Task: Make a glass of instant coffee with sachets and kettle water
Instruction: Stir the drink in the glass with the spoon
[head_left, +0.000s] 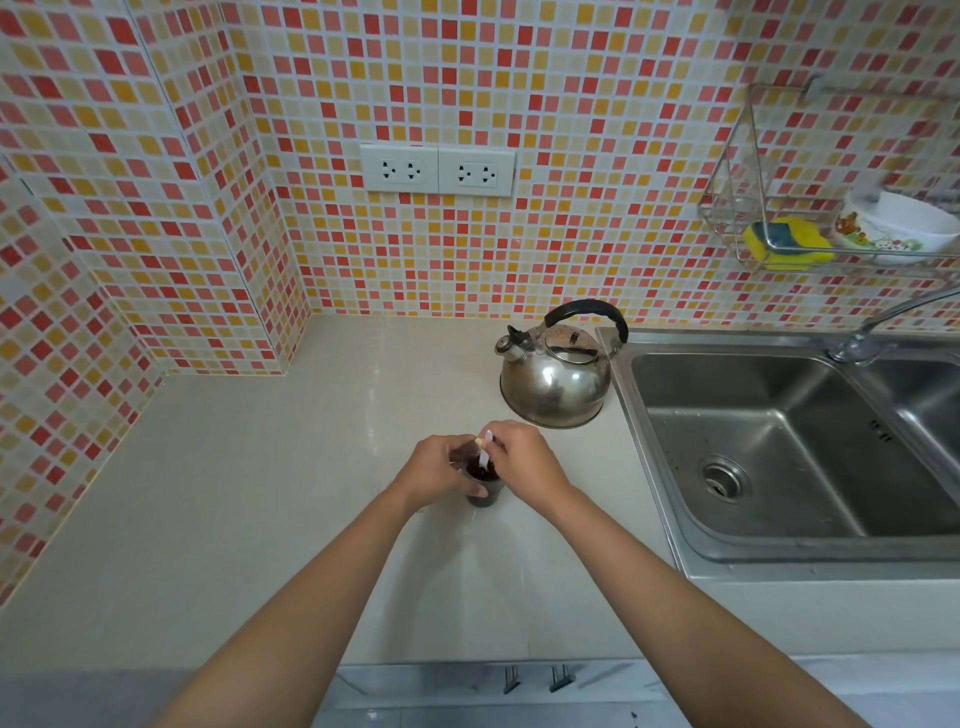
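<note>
A clear glass (484, 491) with dark coffee in it stands on the pale counter (260, 493). My left hand (441, 470) wraps around the glass from the left. My right hand (522, 457) is just right of the rim and pinches a thin white stick (485, 451) that dips into the dark liquid; whether it is a stirrer or a sachet I cannot tell. A steel kettle (558, 371) with a black handle sits behind the glass, next to the sink.
A steel double sink (753, 441) with a tap (872, 332) fills the right side. A wire rack (779, 218) on the tiled wall holds a yellow sponge and a white bowl. Two wall sockets (438, 170) sit above the counter.
</note>
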